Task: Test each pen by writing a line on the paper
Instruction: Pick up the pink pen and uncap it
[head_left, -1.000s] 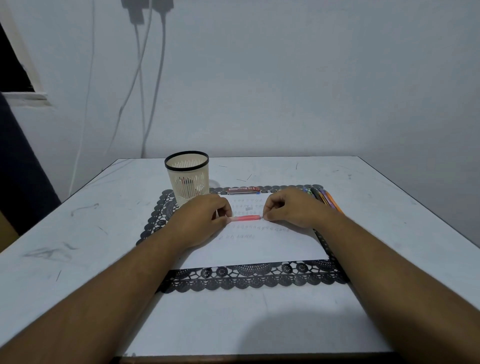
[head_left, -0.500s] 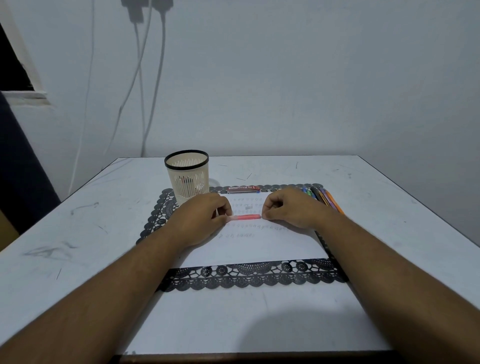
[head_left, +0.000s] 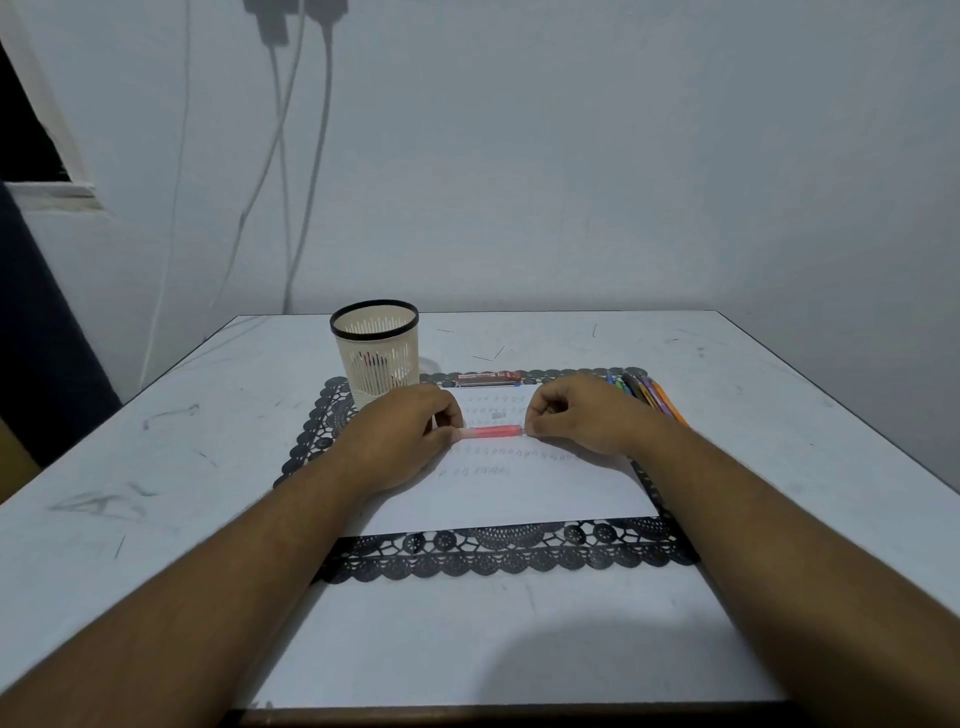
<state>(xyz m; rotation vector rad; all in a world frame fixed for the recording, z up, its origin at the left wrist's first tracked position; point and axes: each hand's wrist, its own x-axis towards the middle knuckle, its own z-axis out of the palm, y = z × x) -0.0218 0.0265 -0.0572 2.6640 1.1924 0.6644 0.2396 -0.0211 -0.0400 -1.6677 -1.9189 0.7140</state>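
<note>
White paper (head_left: 519, 493) w/ faint unreadable marks; left hand (head_left: 400, 441) & right hand (head_left: 582, 415) pinch pink pen (head_left: 491, 431), maybe capped.

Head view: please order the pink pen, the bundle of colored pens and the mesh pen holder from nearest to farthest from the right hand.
1. Pink pen: pinched at its right end by the right hand, over the paper.
2. Bundle of colored pens: just beyond the hand, on the mat's right edge.
3. Mesh pen holder: far left, behind the left hand.

Hardly anything moved; both hands hold the pink pen (head_left: 491, 431) as before.
</note>
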